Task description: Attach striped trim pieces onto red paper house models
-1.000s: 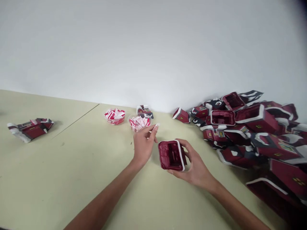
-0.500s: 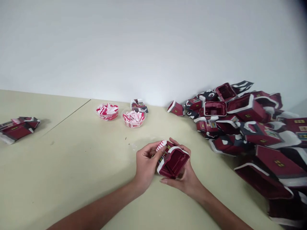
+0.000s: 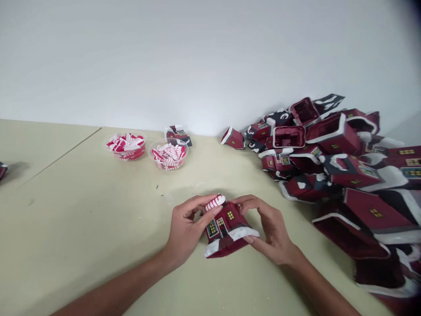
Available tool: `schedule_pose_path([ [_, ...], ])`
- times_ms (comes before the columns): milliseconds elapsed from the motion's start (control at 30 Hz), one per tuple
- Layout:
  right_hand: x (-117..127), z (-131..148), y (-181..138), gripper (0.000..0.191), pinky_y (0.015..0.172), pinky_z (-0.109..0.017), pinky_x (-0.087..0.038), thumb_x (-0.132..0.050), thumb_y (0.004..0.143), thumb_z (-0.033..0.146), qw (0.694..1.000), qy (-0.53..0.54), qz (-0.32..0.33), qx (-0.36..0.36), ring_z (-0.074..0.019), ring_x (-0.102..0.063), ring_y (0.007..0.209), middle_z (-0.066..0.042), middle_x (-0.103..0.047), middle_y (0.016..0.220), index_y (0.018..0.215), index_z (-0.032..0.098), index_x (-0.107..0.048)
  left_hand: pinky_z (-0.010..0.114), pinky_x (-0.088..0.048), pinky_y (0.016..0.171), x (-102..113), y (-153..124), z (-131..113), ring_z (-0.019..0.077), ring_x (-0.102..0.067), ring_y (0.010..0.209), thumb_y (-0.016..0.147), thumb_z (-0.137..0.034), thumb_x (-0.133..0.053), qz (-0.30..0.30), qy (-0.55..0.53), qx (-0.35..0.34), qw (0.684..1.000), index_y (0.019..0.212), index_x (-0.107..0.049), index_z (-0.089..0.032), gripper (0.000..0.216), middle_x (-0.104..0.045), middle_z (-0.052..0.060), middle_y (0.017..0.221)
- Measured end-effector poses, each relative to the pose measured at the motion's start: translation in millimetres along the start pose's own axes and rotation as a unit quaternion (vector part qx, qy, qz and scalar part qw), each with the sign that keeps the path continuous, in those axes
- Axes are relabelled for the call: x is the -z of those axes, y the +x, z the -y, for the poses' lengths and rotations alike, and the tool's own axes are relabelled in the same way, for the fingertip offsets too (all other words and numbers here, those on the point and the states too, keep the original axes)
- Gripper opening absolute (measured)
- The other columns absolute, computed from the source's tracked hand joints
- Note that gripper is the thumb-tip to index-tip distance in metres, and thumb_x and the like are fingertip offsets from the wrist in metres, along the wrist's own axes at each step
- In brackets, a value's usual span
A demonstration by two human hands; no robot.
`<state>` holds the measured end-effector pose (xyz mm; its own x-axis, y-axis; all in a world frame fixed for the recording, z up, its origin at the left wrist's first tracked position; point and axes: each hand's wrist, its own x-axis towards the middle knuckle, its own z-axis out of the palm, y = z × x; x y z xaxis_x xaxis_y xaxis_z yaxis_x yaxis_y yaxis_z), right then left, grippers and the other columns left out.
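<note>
Between my hands is a small dark-red model house (image 3: 235,224) with yellow windows and a white snowy base edge. It is tilted, with that edge toward me. My left hand (image 3: 186,226) is closed, pinching a red-and-white striped piece (image 3: 215,202) between thumb and fingers at the house's upper left; its fingers also lie against the house. My right hand (image 3: 272,228) grips the house from the right, thumb at the white edge and fingers at the top. The house's far side and some of my left fingertips are hidden.
Two clear plastic bowls, one at left (image 3: 125,157) and one beside it (image 3: 168,166), hold red-and-white pieces. Behind them lies a house (image 3: 179,135). Another single house (image 3: 233,138) lies near the wall. Many more houses (image 3: 342,171) are heaped at right. A dark object (image 3: 2,170) shows at the left edge.
The house has turned, so its windowed front now shows instead of its hollow underside. My right hand has shifted its hold to the right edge. The view has swung slightly right.
</note>
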<state>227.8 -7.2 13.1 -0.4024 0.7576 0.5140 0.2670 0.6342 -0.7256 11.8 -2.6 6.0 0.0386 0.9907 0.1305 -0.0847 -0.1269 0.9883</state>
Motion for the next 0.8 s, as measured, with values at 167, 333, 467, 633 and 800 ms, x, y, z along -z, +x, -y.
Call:
schedule_pose_path([
  [167,34,4,7,0.037,0.088,-0.037,-0.052,-0.08,0.081,0.036,0.993,-0.094,0.072,-0.023,-0.0231,-0.066,0.099,-0.007,-0.069,0.11,0.11,0.024,-0.06,0.027,-0.058,0.083,2,4,1,0.0185,-0.071,0.092,0.08,-0.031,-0.079,0.015,0.041,-0.03,0.999,0.099,-0.081,-0.025,0.02,-0.078,0.004,0.101],
  [333,48,2,8,0.058,0.086,-0.032,-0.052,-0.09,0.066,0.051,0.983,-0.074,0.137,-0.098,-0.0203,-0.067,0.093,-0.005,-0.072,0.106,0.111,0.022,-0.066,0.032,-0.058,0.087,2,3,-2,0.0208,-0.07,0.094,0.079,-0.036,-0.079,0.028,0.099,-0.013,0.995,0.097,-0.082,-0.029,0.02,-0.077,0.004,0.1],
  [467,43,-5,10,0.066,0.087,-0.036,-0.051,-0.072,0.075,0.073,0.981,0.053,0.172,-0.066,-0.0223,-0.066,0.094,-0.01,-0.073,0.107,0.11,0.018,-0.071,0.032,-0.058,0.083,4,2,-4,0.0188,-0.069,0.087,0.075,-0.041,-0.083,0.023,0.135,-0.008,0.991,0.095,-0.082,-0.031,0.022,-0.076,0.002,0.097],
  [633,25,-6,8,0.03,0.073,-0.03,-0.052,-0.072,0.09,0.045,0.991,0.088,0.038,-0.093,-0.0134,-0.061,0.074,-0.004,-0.07,0.093,0.108,0.021,-0.071,0.028,-0.056,0.074,7,3,-6,0.0157,-0.064,0.08,0.075,-0.039,-0.085,0.037,0.158,-0.07,0.984,0.094,-0.081,-0.038,0.019,-0.075,-0.001,0.086],
  [800,6,-3,6,0.052,0.068,-0.027,-0.056,-0.078,0.085,0.017,0.997,0.071,-0.022,-0.031,-0.0088,-0.058,0.073,-0.005,-0.064,0.117,0.134,0.032,-0.065,0.021,-0.053,0.067,4,1,-7,0.0133,-0.063,0.078,0.079,-0.034,-0.082,0.068,0.184,-0.116,0.974,0.096,-0.081,-0.038,0.018,-0.077,-0.003,0.082],
])
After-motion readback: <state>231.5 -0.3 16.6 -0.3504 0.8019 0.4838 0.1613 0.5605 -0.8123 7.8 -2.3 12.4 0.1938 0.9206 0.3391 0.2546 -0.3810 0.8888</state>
